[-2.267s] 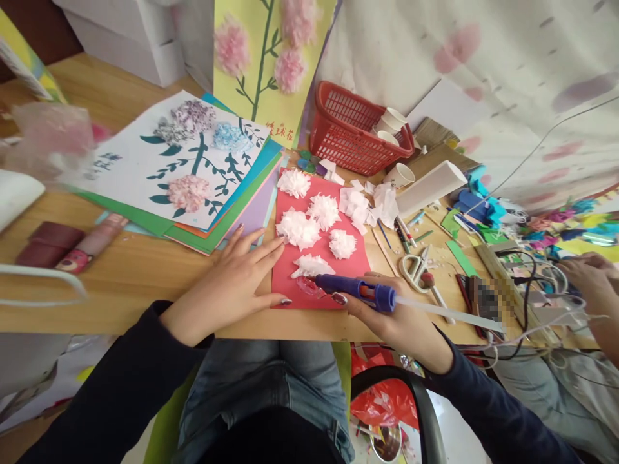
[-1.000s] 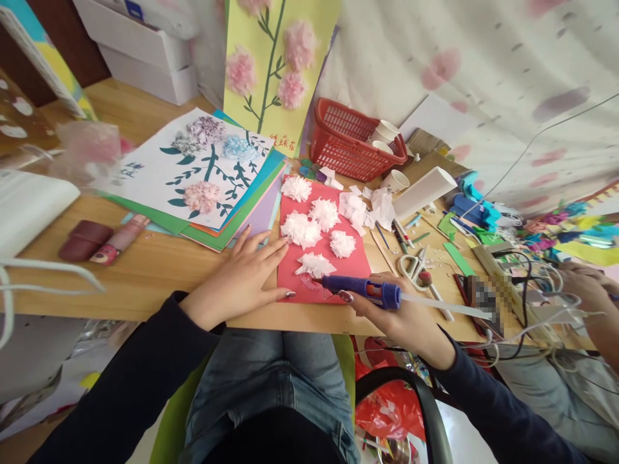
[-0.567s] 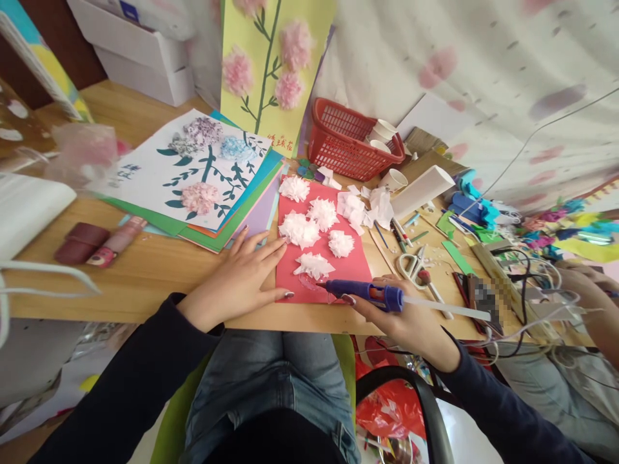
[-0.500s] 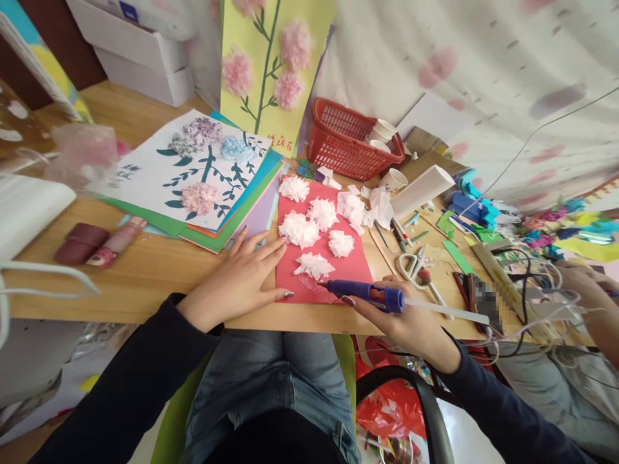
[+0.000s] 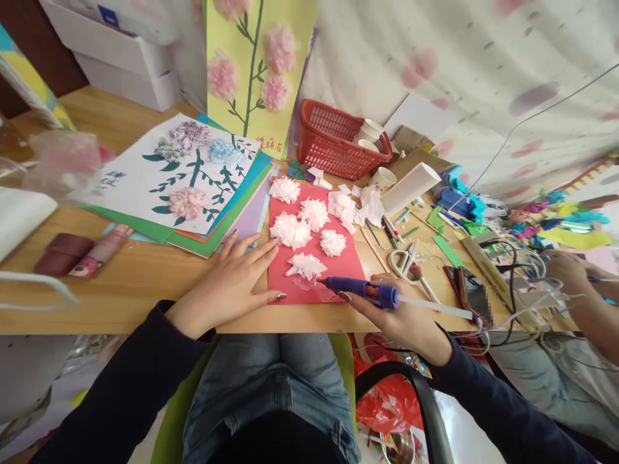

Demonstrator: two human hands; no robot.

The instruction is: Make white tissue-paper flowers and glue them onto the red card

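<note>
My right hand (image 5: 399, 312) is closed around a blue hot glue gun (image 5: 360, 290) with a white glue stick (image 5: 435, 305) poking out of its back end. The nozzle points left, down at a ring of clear glue (image 5: 304, 282) on the red paper (image 5: 316, 296). Just above that ring lies a white paper flower (image 5: 306, 264). Several more white flowers (image 5: 291, 231) sit higher on the sheet. My left hand (image 5: 236, 277) rests flat with fingers spread, its fingertips at the sheet's left edge.
Left of the sheet lies a stack of coloured paper topped by a flower picture (image 5: 130, 167). Behind stand a red basket (image 5: 333, 138) and a paper cup (image 5: 383, 178). To the right are scissors (image 5: 399, 263), pencils, cables and a co-worker's hands (image 5: 568, 274).
The whole view has shifted a little, so things sit further left. The glue gun's nozzle stays low by the glue ring, and my left hand remains flat. Nothing was let go.
</note>
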